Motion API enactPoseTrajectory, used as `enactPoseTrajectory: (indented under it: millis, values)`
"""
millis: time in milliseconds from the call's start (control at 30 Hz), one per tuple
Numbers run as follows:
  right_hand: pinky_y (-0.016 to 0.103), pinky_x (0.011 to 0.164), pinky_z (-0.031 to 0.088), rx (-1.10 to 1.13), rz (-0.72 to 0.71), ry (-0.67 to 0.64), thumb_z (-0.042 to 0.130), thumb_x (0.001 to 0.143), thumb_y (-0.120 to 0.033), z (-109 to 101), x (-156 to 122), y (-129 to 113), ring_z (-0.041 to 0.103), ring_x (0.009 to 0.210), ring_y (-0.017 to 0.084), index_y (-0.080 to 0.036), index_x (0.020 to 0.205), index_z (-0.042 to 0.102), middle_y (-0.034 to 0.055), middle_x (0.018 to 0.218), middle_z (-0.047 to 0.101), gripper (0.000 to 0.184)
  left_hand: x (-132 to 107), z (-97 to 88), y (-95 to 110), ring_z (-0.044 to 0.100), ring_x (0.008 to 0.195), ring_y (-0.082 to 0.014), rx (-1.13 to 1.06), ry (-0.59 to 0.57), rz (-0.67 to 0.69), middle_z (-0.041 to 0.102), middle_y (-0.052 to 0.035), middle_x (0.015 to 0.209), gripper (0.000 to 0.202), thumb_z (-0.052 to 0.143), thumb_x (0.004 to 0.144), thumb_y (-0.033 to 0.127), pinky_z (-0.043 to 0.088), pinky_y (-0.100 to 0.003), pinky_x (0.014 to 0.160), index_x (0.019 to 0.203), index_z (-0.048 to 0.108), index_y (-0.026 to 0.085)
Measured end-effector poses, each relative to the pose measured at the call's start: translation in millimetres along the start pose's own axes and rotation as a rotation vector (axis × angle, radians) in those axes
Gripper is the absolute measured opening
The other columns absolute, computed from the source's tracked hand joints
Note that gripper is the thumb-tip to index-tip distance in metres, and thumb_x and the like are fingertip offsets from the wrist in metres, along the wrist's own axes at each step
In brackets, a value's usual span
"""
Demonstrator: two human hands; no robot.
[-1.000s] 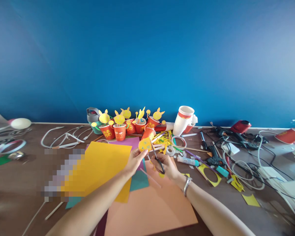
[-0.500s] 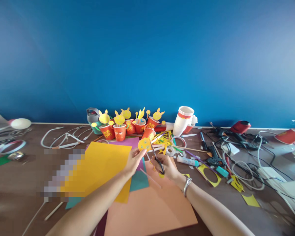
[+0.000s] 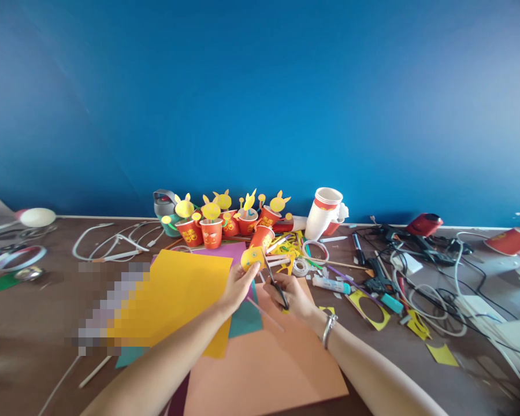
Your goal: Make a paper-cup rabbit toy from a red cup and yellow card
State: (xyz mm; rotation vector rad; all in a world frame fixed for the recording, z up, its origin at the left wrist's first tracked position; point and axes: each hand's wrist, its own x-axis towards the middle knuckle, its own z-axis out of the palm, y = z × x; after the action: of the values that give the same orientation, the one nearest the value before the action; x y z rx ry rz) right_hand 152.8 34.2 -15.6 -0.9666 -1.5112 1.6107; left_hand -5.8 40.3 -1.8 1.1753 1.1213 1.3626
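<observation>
"Hazards, nearest first?"

"Right hand (image 3: 292, 292): fingers closed on the scissors (image 3: 279, 290), above the peach sheet (image 3: 264, 370). If that wrist turns, the blades could, I judge, stray into the marked part. Left hand (image 3: 238, 284): fingers pinching the yellow piece (image 3: 252, 256) close to the blades; a slip could nick a fingertip, and a slack pinch could let the paper twist."

"Position and condition of the piece?"

"Raised near the peach sheet's far edge, short of the surface's (image 3: 34, 323) far edge. Small, yellow, slightly curved, with greenish marks too small to read. Blade contact: cannot tell."

"Beyond?"

"Red cups (image 3: 211, 236) with yellow cut-outs (image 3: 210, 211), along the surface's far edge."
</observation>
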Motion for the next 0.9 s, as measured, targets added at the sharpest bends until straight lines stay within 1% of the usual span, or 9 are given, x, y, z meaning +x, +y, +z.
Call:
enactPoseTrajectory:
  millis: [100, 200, 333, 533, 633, 733, 900]
  values:
    - [0.018, 0.037, 0.029, 0.020, -0.030, -0.012, 0.065, 0.079, -0.041, 0.2, -0.7, -4.2, 0.042, 0.039, 0.007, -0.017, 0.073, 0.053, -0.0050, 0.047, 0.048, 0.028, -1.7, 1.7, 3.8, 0.059, 0.063, -0.0155, -0.030, -0.125, -0.013, 0.065, -0.0021, 0.065, 0.031, 0.067, 0.074, 0.045, 0.048, -0.025, 0.062, 0.072, 0.069, 0.014]
    - [0.018, 0.037, 0.027, 0.049, -0.041, -0.012, 0.068, 0.077, -0.041, -0.1, -1.2, -8.3, 0.038, 0.038, 0.006, -0.017, 0.075, 0.053, -0.0062, 0.047, 0.045, 0.029, -2.3, 2.2, 5.0, 0.063, 0.071, -0.0185, -0.067, -0.188, -0.050, 0.068, -0.0040, 0.072, 0.030, 0.066, 0.075, 0.044, 0.051, -0.028, 0.069, 0.077, 0.070, 0.015]
    - [0.019, 0.037, 0.023, 0.090, -0.052, -0.010, 0.071, 0.074, -0.042, -0.4, -0.5, -8.0, 0.032, 0.038, 0.005, -0.016, 0.076, 0.054, -0.0077, 0.050, 0.039, 0.031, -1.8, 1.9, 4.0, 0.064, 0.073, -0.0195, -0.094, -0.185, -0.075, 0.069, -0.0044, 0.073, 0.030, 0.067, 0.075, 0.043, 0.052, -0.031, 0.074, 0.080, 0.071, 0.014]
    - [0.019, 0.038, 0.022, 0.102, -0.040, -0.006, 0.072, 0.073, -0.042, -0.9, 0.3, -4.8, 0.028, 0.040, 0.004, -0.016, 0.071, 0.052, -0.0082, 0.048, 0.036, 0.033, -2.4, 2.7, 7.1, 0.063, 0.067, -0.0151, -0.140, -0.205, -0.077, 0.068, -0.0012, 0.071, 0.025, 0.067, 0.076, 0.041, 0.052, -0.026, 0.071, 0.077, 0.071, 0.017]
    - [0.018, 0.040, 0.025, 0.085, -0.030, -0.007, 0.073, 0.072, -0.041, -2.0, 0.2, -5.4, 0.027, 0.040, 0.004, -0.016, 0.068, 0.052, -0.0084, 0.048, 0.036, 0.033, -2.3, 2.9, 10.9, 0.061, 0.065, -0.0147, -0.114, -0.183, -0.072, 0.066, -0.0007, 0.066, 0.025, 0.068, 0.074, 0.042, 0.051, -0.025, 0.068, 0.072, 0.070, 0.016]
    - [0.019, 0.041, 0.029, 0.067, -0.021, -0.015, 0.072, 0.073, -0.039, -3.8, 0.3, -5.4, 0.028, 0.041, 0.004, -0.016, 0.070, 0.054, -0.0078, 0.048, 0.038, 0.030, -1.9, 2.7, 14.3, 0.061, 0.064, -0.0155, -0.082, -0.150, -0.050, 0.065, -0.0009, 0.062, 0.028, 0.069, 0.072, 0.043, 0.050, -0.025, 0.066, 0.067, 0.069, 0.016]
    - [0.019, 0.043, 0.033, 0.050, -0.004, -0.019, 0.071, 0.074, -0.037, -5.6, 0.2, -5.2, 0.029, 0.041, 0.004, -0.016, 0.068, 0.052, -0.0085, 0.046, 0.037, 0.029, -1.2, 1.6, 14.0, 0.060, 0.064, -0.0158, -0.070, -0.109, -0.039, 0.065, -0.0015, 0.062, 0.030, 0.071, 0.069, 0.044, 0.048, -0.026, 0.064, 0.068, 0.070, 0.014]
